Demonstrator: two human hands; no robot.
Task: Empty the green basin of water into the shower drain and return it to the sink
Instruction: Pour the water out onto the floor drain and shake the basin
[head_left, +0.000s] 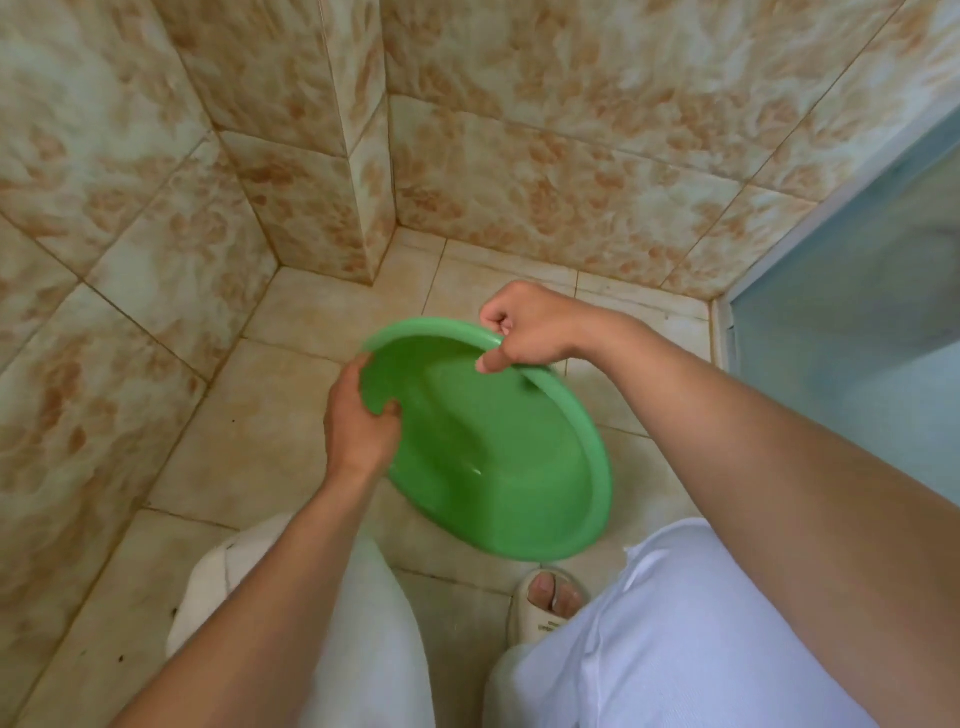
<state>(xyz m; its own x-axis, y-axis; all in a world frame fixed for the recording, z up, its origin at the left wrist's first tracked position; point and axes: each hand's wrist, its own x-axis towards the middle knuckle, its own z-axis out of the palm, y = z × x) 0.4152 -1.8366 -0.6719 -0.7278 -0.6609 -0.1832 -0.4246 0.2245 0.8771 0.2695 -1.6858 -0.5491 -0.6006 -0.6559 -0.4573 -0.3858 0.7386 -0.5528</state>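
The green basin (493, 441) is tilted between both hands; left hand (358, 415) grips its near rim, right hand (524, 330) pinches the far rim; little water inside

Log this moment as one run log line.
green basin tilted over shower floor | left hand grips rim | right hand grips rim | drain unseen

The far rim of the round green plastic basin (493, 447) is smeared by motion blur. The left hand (358, 415) hides part of its left rim, and the right hand (524, 332) covers a stretch of the upper rim. The basin hides the beige tiled floor (249, 415) beneath it, so no drain can be made out. White trousers (675, 639) hide most of a pale sandal (545, 608). The frosted glass panel (852, 291) runs off the right edge.
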